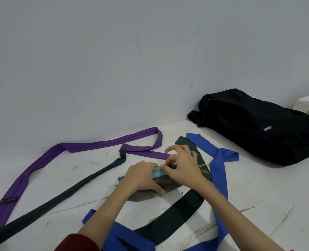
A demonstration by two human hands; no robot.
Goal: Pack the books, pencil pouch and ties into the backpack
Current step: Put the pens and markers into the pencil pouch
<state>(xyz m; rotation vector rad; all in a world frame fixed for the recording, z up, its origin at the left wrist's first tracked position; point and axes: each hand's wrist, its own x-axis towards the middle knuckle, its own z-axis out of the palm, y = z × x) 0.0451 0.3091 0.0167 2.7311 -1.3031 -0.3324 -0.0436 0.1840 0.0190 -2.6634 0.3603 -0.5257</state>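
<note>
The step in hand looks like readying the pencil pouch (156,185), which lies on the white table (258,192) among the ties. The left hand (141,176) holds the pouch down, fingers curled over its top edge and thumb along its side; the right hand (182,163) pinches something small and red at the pouch's upper end, probably a zip pull or a pen, too small to tell. A purple tie (88,146), dark green tie (59,197) and blue tie (218,171) sprawl loose around it. The black backpack (262,127) lies well apart at the right. Next, I judge, the pouch needs closing and carrying there.
</note>
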